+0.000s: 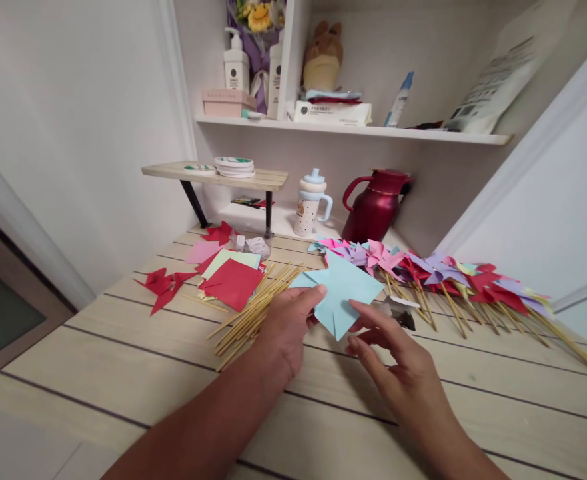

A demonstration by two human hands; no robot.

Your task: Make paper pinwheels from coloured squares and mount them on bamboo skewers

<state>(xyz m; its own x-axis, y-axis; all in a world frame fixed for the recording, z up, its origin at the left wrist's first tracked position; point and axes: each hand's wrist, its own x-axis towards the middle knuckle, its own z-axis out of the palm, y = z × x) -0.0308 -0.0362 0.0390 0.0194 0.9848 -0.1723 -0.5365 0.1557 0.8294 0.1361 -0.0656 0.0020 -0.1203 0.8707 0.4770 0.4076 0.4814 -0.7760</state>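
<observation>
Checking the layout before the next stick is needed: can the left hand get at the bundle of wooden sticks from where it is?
Probably yes: the left hand lies beside the wooden sticks, nothing between them, though it grips the blue paper.

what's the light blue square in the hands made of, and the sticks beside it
The light blue square looks like thin matte paper: flat colour, sharp creases, folded points. The sticks by the left hand look like bare bamboo or wood skewers: pale tan, thin, straight, unpainted.
</observation>
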